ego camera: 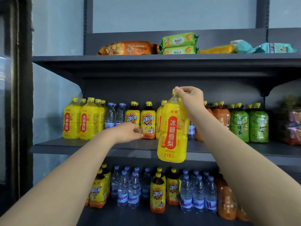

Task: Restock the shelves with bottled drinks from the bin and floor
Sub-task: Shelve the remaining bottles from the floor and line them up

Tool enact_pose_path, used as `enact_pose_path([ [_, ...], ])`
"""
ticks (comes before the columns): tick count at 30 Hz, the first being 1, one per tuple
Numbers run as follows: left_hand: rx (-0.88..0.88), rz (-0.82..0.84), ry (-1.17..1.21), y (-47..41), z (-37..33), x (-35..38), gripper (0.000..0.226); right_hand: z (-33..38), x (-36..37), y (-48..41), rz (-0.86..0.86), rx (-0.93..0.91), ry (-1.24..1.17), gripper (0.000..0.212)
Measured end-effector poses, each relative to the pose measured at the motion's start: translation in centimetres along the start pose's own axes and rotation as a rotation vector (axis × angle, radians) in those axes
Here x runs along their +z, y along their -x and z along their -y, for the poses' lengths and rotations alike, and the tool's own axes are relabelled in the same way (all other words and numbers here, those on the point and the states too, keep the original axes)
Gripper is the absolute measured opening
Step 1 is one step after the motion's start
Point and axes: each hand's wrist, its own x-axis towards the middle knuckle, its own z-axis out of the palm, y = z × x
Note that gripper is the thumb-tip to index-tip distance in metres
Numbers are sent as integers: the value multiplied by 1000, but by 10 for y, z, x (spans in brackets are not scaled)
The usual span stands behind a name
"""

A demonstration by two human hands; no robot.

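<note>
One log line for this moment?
right hand: grips large yellow plastic bottle by cap | left hand: curled, at grey metal shelf

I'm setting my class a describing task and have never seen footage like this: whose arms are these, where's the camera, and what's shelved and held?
There is no machine: the two bare arms belong to a person wearing a wide-angle camera on the head, so you look forward over their hands at shop shelves. The right hand pinches a large yellow bottle by its cap, in front of the middle shelf. The left hand reaches toward the iced-tea bottles there; whether it touches one is unclear. Green tea bottles stand further right. Snack packets lie on the top shelf; water bottles stand on the lower one.
</note>
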Motion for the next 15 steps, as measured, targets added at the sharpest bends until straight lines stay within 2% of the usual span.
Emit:
enact_pose_path([
  [5,24,-10,-5,-45,1,16,35,-24,10,-33,-10,8,-3,37],
  [15,95,91,72,-111,26,47,39,-67,56,-79,-7,-3,11,38],
])
